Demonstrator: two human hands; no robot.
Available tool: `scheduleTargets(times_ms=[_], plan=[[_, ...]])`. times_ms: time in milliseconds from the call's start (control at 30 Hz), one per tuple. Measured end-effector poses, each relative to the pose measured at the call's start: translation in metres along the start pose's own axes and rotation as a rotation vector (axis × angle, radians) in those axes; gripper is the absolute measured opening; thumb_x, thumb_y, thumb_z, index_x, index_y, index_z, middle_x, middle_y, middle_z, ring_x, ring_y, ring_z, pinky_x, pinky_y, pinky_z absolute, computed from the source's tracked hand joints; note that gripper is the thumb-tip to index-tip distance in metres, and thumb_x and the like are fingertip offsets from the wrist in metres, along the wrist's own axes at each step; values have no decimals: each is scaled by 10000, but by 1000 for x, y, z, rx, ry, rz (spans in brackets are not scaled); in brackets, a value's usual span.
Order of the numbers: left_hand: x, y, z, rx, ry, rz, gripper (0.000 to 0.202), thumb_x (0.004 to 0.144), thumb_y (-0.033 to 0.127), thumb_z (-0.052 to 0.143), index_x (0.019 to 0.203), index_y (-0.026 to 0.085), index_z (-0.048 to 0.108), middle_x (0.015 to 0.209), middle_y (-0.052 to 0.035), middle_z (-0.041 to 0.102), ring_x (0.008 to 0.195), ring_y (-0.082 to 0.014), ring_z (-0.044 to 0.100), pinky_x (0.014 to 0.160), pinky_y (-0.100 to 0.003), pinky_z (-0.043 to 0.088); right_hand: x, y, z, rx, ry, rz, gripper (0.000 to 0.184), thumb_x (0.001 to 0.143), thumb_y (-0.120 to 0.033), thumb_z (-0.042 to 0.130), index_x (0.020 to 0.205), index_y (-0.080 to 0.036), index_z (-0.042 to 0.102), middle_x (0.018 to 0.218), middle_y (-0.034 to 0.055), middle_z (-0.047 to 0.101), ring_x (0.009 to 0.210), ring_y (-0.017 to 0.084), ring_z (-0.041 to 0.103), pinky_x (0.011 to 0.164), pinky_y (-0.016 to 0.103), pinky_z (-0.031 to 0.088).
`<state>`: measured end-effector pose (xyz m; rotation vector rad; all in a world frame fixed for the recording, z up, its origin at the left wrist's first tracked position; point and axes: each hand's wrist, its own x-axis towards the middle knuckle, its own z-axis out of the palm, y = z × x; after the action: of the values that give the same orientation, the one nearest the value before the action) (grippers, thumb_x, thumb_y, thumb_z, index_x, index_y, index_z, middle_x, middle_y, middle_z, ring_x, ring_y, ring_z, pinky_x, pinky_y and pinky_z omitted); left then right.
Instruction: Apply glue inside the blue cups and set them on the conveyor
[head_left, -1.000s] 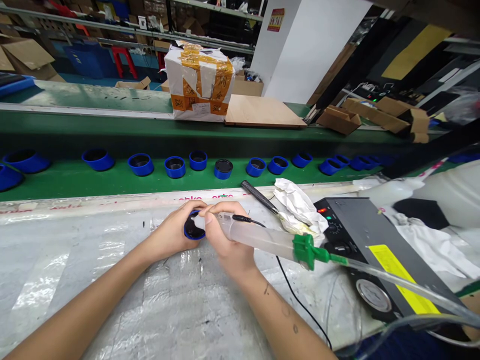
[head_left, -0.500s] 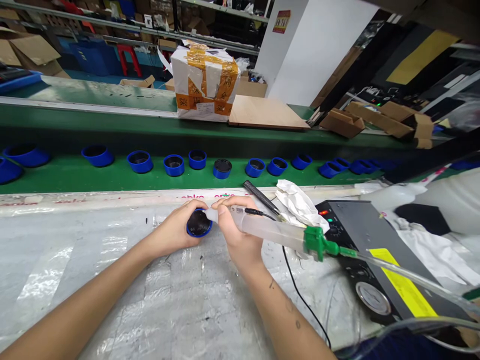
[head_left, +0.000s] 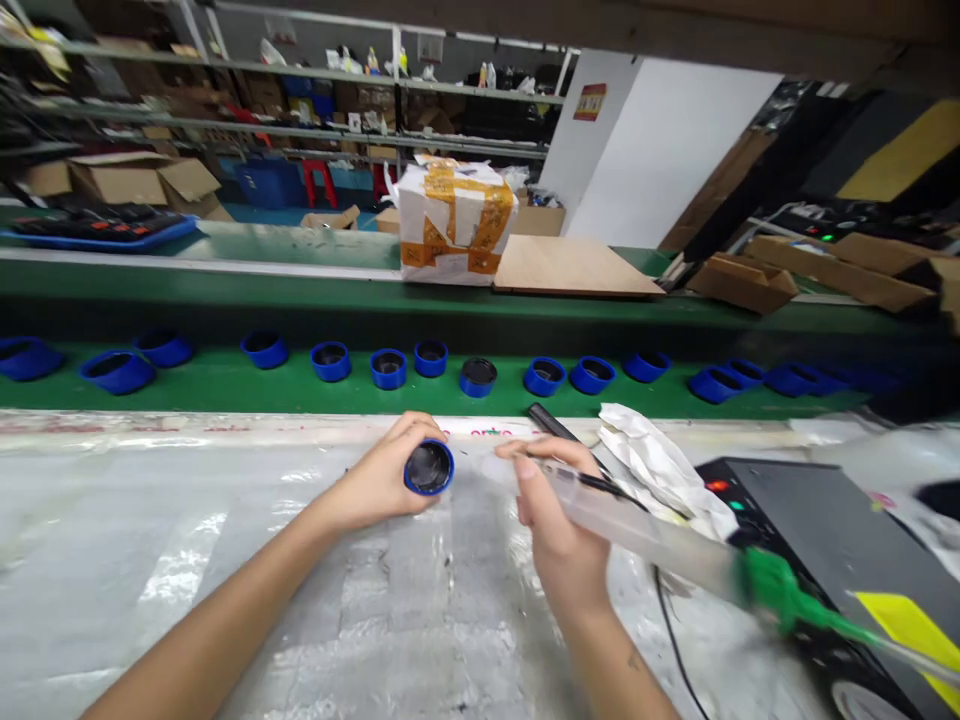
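Observation:
My left hand (head_left: 395, 472) is wrapped round a blue cup-like ring with a black inside (head_left: 430, 467), its opening tilted towards me. In my right hand (head_left: 559, 500) is a translucent glue dispensing syringe (head_left: 652, 535), gripped like a pen near its pale tip. A green cap (head_left: 769, 590) joins its rear end to a clear hose, and both are blurred. The tip points left at the cup, with a gap between them. What lies inside the cup is too dark to make out.
Several blue cups (head_left: 478, 377) stand in a row on the green conveyor belt (head_left: 352, 398). Right of my hand lie crumpled white paper (head_left: 656, 465) and a grey dispenser box (head_left: 810, 510) with lit lamps. A black cable (head_left: 675, 640) trails below the syringe. A taped carton (head_left: 457, 222) stands behind.
The syringe has drawn back to the right, away from the cup where its tip was at the rim. The left hand still holds the cup. The whole view has shifted.

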<state>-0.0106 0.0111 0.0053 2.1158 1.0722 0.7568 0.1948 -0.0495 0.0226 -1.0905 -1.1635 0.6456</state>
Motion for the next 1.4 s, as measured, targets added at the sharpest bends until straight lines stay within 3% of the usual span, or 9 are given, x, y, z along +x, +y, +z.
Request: scheduleTargets(times_ms=[233,367,533,667,767,900,1033,1200,1400], plan=[[-35,-75,-143,587,543,-704,534,697,402,819,1145,197,613,1172,-168,554,1255,-536,467,995,-729,398,-2,8,-8,22,26,-27,57,905,-285,690,937,-246,665,924,81,772,826,266,744,553,343,529],[-58,-106,-171,574,591,-750,661,877,540,633,1353,106,484,1247,-236,540,1222,-563,486,901,-749,426,-5,9,-4,-49,-48,-12,63,937,-312,667,937,-249,664,947,78,770,874,265,751,480,287,468],[-39,-116,-154,640,683,-636,528,925,546,578,1301,176,598,1547,-206,347,1438,-598,212,1049,-779,207,-7,13,-1,-95,-97,-65,52,941,-306,658,938,-255,670,942,73,774,867,256,756,437,262,443],[-26,-116,-141,655,799,-437,204,913,400,621,876,226,722,1407,-108,532,1480,-521,208,1058,-710,184,-6,13,0,-101,-99,-76,43,935,-299,658,925,-261,676,919,56,782,747,228,744,469,281,490],[-23,-108,-135,649,805,-320,134,885,309,651,801,209,681,1380,-79,544,1498,-502,189,1109,-689,176,-5,12,1,-95,-92,-95,34,935,-287,652,917,-269,675,922,49,786,788,239,751,512,297,523],[-9,-79,-117,543,705,-238,145,870,271,629,775,190,556,1432,-110,464,1444,-411,365,1142,-562,343,-6,11,0,-81,-98,-89,35,948,-272,641,934,-269,672,936,55,780,847,252,757,572,323,547],[8,-38,-63,300,434,-80,126,804,245,644,893,221,558,1249,-84,587,1196,-292,601,1044,-431,486,-11,12,-3,-51,-68,-65,26,952,-273,645,967,-267,665,984,57,778,763,224,739,563,319,536],[7,-5,7,30,61,39,590,738,88,656,1285,261,519,1319,-83,613,1258,-276,587,1091,-421,484,-11,13,-2,26,-93,-63,69,953,-233,640,1004,-279,646,990,34,778,835,217,755,713,352,595],[-1,-7,19,-103,-6,34,624,717,12,617,1275,284,551,1351,-73,587,1305,-274,562,1124,-432,475,-5,13,8,24,-128,-67,124,919,-177,678,997,-257,624,1003,41,790,827,199,769,746,333,606]])
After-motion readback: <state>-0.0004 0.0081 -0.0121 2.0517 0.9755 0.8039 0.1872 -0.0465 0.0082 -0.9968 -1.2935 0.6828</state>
